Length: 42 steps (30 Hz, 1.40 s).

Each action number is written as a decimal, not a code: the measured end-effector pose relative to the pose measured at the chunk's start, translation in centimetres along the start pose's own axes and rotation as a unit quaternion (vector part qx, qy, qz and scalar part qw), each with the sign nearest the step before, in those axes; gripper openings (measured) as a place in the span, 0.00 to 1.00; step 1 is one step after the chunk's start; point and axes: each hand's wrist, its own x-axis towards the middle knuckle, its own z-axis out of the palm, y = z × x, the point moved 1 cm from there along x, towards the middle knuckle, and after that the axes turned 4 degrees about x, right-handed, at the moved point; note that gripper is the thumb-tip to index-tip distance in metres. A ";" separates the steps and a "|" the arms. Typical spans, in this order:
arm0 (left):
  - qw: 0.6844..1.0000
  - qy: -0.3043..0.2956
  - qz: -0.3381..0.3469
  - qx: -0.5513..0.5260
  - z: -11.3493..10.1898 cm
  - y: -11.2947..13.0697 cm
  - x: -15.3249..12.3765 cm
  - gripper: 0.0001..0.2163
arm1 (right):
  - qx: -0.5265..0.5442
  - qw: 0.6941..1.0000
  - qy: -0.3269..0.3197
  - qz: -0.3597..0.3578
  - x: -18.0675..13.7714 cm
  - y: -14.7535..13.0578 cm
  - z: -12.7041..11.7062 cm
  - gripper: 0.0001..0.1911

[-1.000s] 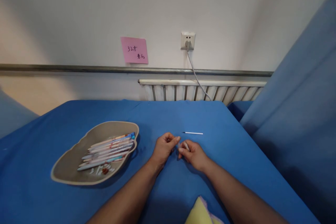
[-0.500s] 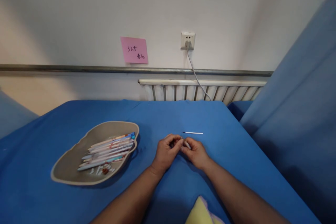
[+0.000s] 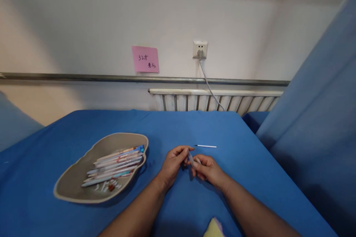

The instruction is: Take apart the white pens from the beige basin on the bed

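My left hand point(image 3: 172, 163) and my right hand point(image 3: 208, 169) are close together above the blue cloth. Between them is a short, pale, translucent tube point(image 3: 190, 157), which looks like part of a pen barrel. The left thumb and fingers pinch its upper end, while the right thumb and fingers grip the lower end. Another small pale piece point(image 3: 198, 160) shows at my right fingers; its kind is unclear. Just beyond the hands lies a thin white pen refill point(image 3: 206, 146) with a dark tip pointing left.
To the left stands a beige leaf-shaped tray point(image 3: 69, 177) with several pens point(image 3: 116, 163) and small white and brown pieces point(image 3: 111, 187). A yellow cloth-like thing point(image 3: 213, 229) shows at the near edge. A blue curtain point(image 3: 314, 129) hangs at right; behind are a radiator point(image 3: 217, 92) and plugged-in cord.
My hands have drawn slightly apart and turned, so the translucent tube now shows between them. The refill and tray stay put on the cloth; the whole view has shifted slightly.
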 end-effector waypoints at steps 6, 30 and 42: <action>0.999 0.020 -0.030 -0.031 0.1 -0.2 0.1 0.13 | 0.026 1.000 -0.009 0.006 0.0 -0.1 -0.1 0.20; 0.983 0.049 -0.066 -0.165 0.0 -1.0 0.7 0.14 | 0.144 0.987 0.073 0.026 0.3 0.0 -0.8 0.20; 0.993 0.024 -0.081 -0.080 1.2 -1.1 0.0 0.15 | 0.161 0.962 0.215 -0.037 0.4 -0.8 -2.0 0.18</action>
